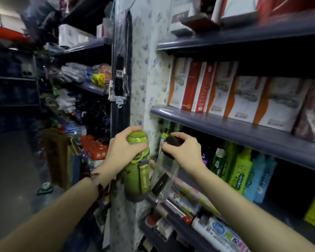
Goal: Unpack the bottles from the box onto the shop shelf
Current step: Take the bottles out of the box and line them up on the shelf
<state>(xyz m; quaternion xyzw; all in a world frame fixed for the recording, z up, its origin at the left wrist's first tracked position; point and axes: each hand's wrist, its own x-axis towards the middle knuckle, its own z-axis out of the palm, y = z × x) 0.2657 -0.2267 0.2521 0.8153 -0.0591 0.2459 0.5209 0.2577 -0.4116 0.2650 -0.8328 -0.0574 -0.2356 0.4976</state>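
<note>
My left hand (125,147) grips the lid of a green bottle (137,176) with a grey strap and base, held upright in front of the shelf's left end. Beside it, my right hand (185,151) grips the black cap of a clear glass bottle (164,180) that tilts slightly, its base touching the green one. Both bottles hang in the air just outside the lower blue shelf (244,135). The box is not in view.
Green and blue bottles and packs (242,171) stand on the shelf behind my right hand. Orange-and-white boxes (247,99) fill the shelf above. Rolled goods (216,231) lie on the shelf below. A floral-papered pillar (144,84) stands at the shelf's left end.
</note>
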